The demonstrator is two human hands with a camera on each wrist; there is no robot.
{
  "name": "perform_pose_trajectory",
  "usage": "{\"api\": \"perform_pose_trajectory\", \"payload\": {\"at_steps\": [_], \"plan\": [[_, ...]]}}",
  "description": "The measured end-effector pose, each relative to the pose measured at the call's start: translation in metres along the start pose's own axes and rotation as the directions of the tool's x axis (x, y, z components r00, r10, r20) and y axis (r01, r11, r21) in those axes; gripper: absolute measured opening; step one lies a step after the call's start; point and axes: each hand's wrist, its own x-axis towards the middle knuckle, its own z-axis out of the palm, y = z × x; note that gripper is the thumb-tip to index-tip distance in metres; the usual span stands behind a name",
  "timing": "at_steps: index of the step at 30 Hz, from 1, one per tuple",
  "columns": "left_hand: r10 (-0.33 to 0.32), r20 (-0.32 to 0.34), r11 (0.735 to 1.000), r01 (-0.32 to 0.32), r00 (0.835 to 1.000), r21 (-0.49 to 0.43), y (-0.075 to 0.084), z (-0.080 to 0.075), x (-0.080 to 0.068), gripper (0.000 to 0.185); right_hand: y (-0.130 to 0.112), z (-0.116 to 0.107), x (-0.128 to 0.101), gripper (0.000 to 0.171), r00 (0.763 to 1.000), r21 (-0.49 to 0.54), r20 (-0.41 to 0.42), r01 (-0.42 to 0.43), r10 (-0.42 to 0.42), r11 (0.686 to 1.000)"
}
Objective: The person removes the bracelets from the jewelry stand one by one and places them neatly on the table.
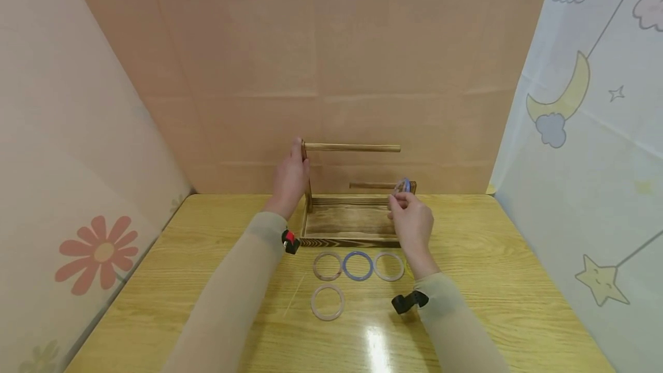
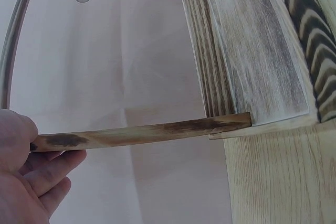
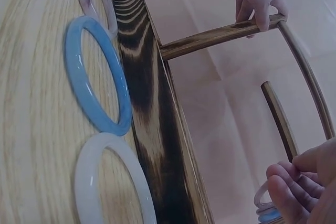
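My left hand (image 1: 291, 180) grips the top of the left post (image 2: 142, 134) of a dark-streaked wooden stand, thumb above and fingers curled beneath. My right hand (image 1: 413, 220) is at the lower rod (image 3: 280, 121), near the stand's right post. Its thumb and fingers pinch a pale bangle (image 3: 258, 196), partly hidden behind the fingers. Beside that hangs a blue bangle (image 1: 406, 185), close to the right post. The upper rod (image 1: 352, 147) reaches right from the left post and carries nothing.
In front of the stand's base (image 1: 352, 243), a brownish bangle (image 1: 327, 278), a blue bangle (image 1: 358, 278) and a whitish bangle (image 1: 388, 278) lie in a row. A yellow one (image 1: 409, 268) shows beside my right wrist. Nearer lies a pale pink bangle (image 1: 327, 319).
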Motion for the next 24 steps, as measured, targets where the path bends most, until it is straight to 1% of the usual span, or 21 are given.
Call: {"api": "perform_pose_trajectory", "payload": {"at_steps": [5, 11, 16, 24], "plan": [[0.007, 0.004, 1.000, -0.007, 1.000, 0.001, 0.000, 0.000, 0.000, 0.057, -0.003, 0.001, 0.001, 0.020, 1.000, -0.004, 0.008, 0.013, -0.013, 1.000], [-0.003, 0.014, 1.000, 0.003, 1.000, 0.003, -0.001, 0.000, -0.001, 0.057, -0.010, 0.001, 0.001, 0.022, 0.999, -0.010, 0.009, 0.032, -0.032, 0.999], [-0.016, 0.019, 1.000, 0.016, 1.000, -0.004, 0.000, 0.000, 0.000, 0.057, -0.012, 0.004, 0.001, 0.022, 0.998, 0.000, 0.021, 0.057, -0.057, 0.998], [-0.015, 0.014, 1.000, 0.015, 1.000, -0.003, -0.001, 0.001, 0.001, 0.055, -0.017, 0.010, 0.002, 0.018, 0.995, -0.011, 0.031, 0.100, -0.099, 0.995]]}}
